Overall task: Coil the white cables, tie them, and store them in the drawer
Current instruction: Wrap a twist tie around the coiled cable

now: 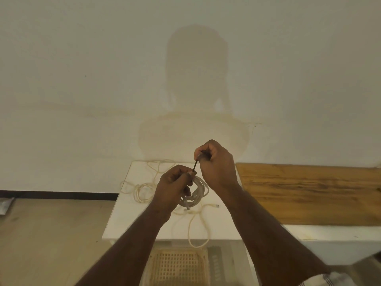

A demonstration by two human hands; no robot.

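Observation:
My left hand [174, 183] grips a coiled white cable [196, 194] and holds it above the small white table [123, 219]. A thin dark tie [195, 165] runs taut from the coil up to my right hand [216, 162], which pinches its upper end. Another white cable [144, 190] lies loose and tangled on the table's left and back. A further loose strand [198, 230] loops over the front edge, with a plug end [216, 206] lying on the top.
A wooden board [309, 193] lies to the right of the table on a white counter [329, 232]. Below the table's front edge is a beige lattice basket [179, 267]. A plain wall stands close behind. The tan floor [51, 234] is at left.

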